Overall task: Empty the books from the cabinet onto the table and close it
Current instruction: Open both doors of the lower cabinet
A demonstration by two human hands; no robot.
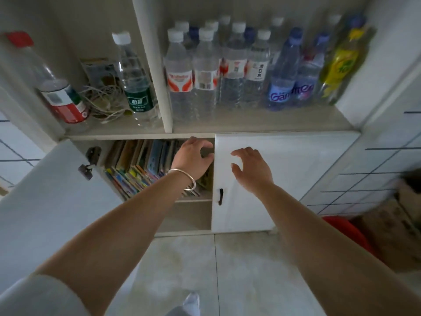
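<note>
Books (145,165) stood upright in cabinet's (196,135) open left bay, frame centre | left hand (193,157) spread, reaching at rightmost spines, gripping nothing | right hand (250,167) open, empty, before closed right door (284,179), likely poised to help | worktop unseen

Mid-frame, the left door (45,197) of the low white cabinet (284,179) stands swung open, the right door (273,174) is shut. The left hand (193,156), a bracelet (184,179) on its wrist, reaches into the opening, fingers (205,147) curled beside the upright row of colourful books (141,165). The right hand (250,167) hovers spread before the shut door, above its black handle (220,196). Water bottles (227,65) crowd the shelf (250,122) across the upper frame.
</note>
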